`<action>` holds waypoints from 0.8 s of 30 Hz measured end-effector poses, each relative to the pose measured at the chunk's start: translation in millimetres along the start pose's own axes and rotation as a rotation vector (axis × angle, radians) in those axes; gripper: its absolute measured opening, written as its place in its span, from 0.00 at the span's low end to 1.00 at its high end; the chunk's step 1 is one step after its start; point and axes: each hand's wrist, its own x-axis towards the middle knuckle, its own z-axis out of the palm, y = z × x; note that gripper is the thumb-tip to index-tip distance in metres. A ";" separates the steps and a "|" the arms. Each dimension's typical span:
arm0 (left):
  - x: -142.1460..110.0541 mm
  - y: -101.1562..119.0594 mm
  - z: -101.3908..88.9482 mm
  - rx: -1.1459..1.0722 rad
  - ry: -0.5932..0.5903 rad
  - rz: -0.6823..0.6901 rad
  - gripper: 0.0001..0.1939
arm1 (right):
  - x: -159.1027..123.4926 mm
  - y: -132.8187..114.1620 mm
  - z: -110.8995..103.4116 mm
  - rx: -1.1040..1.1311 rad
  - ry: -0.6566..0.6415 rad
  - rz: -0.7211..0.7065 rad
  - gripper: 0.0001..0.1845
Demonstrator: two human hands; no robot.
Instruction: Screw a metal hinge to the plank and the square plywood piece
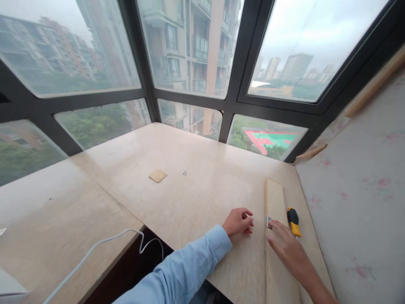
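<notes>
My left hand (238,221) rests on the pale wooden tabletop (177,198), fingers curled and pinched together near a small metal piece (268,221) at the left edge of a long wooden plank (276,202). What the fingers pinch is too small to make out. My right hand (286,247) lies flat on the plank, fingers stretched out toward the metal piece. A screwdriver with a yellow and black handle (294,221) lies just right of the plank, beside my right fingers.
A small square of thin wood (157,175) and a tiny screw (184,172) lie mid-table. A white cable (95,249) runs over the near left edge. Dark-framed windows (234,101) surround the far side; a pale wall (363,190) stands on the right.
</notes>
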 end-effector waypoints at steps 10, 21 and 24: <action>-68.0 41.4 -183.2 0.469 0.401 0.093 0.15 | 35.6 3.6 10.9 -0.336 -0.011 -0.057 0.20; -137.2 40.8 -345.9 1.147 0.960 -0.176 0.41 | 42.2 -15.9 2.4 -0.533 -0.032 -0.038 0.18; -132.6 34.0 -355.1 1.159 0.939 -0.286 0.47 | 45.9 -6.4 4.5 -0.501 -0.047 -0.061 0.17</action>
